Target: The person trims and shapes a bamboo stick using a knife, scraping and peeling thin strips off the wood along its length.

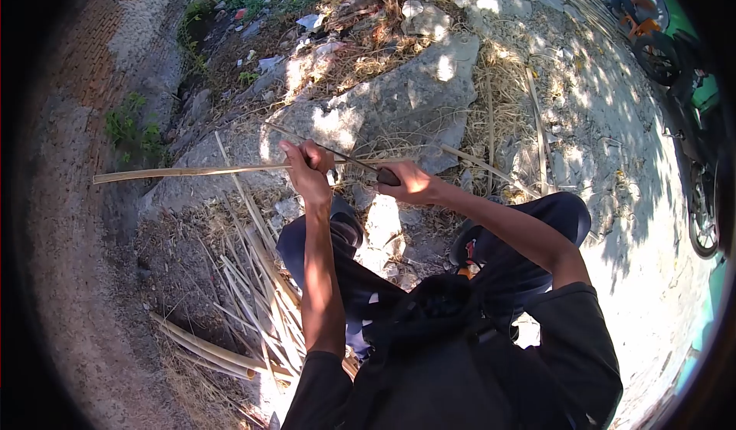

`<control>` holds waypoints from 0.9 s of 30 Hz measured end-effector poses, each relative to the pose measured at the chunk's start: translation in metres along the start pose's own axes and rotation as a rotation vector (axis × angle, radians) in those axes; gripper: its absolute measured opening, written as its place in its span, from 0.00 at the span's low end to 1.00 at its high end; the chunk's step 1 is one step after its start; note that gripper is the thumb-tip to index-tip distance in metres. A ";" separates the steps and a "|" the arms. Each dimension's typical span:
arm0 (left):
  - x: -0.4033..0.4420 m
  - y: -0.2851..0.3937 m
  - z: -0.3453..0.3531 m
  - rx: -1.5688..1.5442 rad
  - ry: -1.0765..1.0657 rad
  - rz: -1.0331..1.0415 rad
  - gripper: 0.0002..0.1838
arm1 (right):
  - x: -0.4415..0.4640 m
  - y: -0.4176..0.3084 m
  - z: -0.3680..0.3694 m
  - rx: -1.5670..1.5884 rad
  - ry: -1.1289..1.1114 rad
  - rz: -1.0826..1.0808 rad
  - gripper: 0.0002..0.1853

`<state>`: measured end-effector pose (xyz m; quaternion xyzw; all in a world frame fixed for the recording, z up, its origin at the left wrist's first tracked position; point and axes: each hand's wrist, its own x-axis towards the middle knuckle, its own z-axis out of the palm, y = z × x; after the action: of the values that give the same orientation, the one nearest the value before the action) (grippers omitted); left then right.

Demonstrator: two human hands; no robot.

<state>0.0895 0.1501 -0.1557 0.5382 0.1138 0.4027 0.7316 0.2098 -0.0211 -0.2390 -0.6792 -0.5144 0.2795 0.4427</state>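
My left hand (308, 172) is closed around a long, pale bamboo strip (176, 173), which sticks out far to the left and slightly past the hand on the right. In my right hand (410, 184) is a knife (357, 162), its dark handle wrapped by my fingers. The thin blade slants up and left, passing close by my left hand; whether its edge touches the strip I cannot tell. Both hands are in front of my bent knees, above rocky ground.
Split bamboo strips (257, 296) lie piled to the left of my legs, beside thicker bamboo poles (203, 346). Ahead is a flat stone slab (418, 85) with dry straw and litter around it. A brick wall (96, 54) runs along the left; a motorbike (701, 192) stands far right.
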 end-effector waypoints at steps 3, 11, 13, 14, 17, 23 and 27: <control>-0.002 -0.004 0.001 0.041 0.033 -0.008 0.36 | -0.011 0.008 0.005 -0.034 0.035 0.037 0.22; 0.001 -0.005 -0.006 0.000 -0.009 -0.010 0.36 | -0.016 -0.008 0.008 -0.029 0.097 0.132 0.21; 0.000 -0.005 -0.004 -0.021 -0.060 0.001 0.36 | -0.016 -0.011 0.001 0.006 0.080 0.111 0.21; -0.002 -0.004 -0.003 -0.020 -0.056 -0.007 0.36 | -0.017 -0.012 0.002 0.049 0.060 0.085 0.20; 0.000 -0.003 -0.002 -0.015 -0.078 0.013 0.35 | -0.020 0.013 0.007 0.035 0.030 0.208 0.20; 0.003 -0.007 -0.009 0.009 -0.034 -0.010 0.35 | -0.016 0.004 0.007 0.030 0.038 0.262 0.18; -0.001 -0.004 -0.004 -0.013 -0.076 -0.008 0.35 | -0.019 0.001 0.008 0.056 0.100 0.113 0.17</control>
<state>0.0887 0.1518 -0.1606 0.5477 0.0854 0.3798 0.7406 0.1976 -0.0362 -0.2451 -0.7073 -0.4446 0.2842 0.4703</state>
